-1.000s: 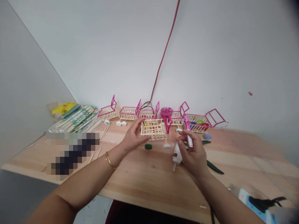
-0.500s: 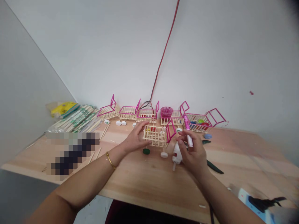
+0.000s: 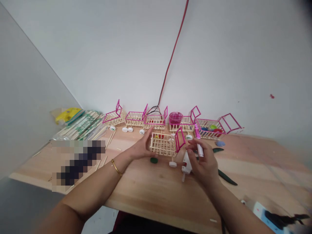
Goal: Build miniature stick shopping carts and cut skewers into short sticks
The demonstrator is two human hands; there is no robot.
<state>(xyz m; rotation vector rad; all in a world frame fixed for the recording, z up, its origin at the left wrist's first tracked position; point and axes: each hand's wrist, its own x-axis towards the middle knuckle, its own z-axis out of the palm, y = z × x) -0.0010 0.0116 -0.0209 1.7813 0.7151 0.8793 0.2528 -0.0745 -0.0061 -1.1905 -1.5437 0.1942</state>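
Observation:
My left hand (image 3: 140,148) holds the left end of a small stick cart (image 3: 162,145), thumb and fingers around its corner. The cart is pale wood with a pink frame at its right end; a green wheel (image 3: 153,160) and a white wheel (image 3: 173,164) show below. My right hand (image 3: 203,162), just right of the cart, grips a pink-and-white marker (image 3: 200,149) with its pink end pointing up, apart from the cart. Partly behind that hand lies a white glue gun (image 3: 186,164) with a clear stick protruding.
Several similar carts with pink rims (image 3: 135,118) line the wall; one holds a pink-stained cup (image 3: 175,118). Bagged sticks (image 3: 81,125) lie at left. Dark green curved pieces (image 3: 227,178) rest at right, with a power strip (image 3: 264,216) near the front right edge.
The view has shifted slightly, so everything sits a little lower and further right. Both hands keep their holds on the cart and the marker.

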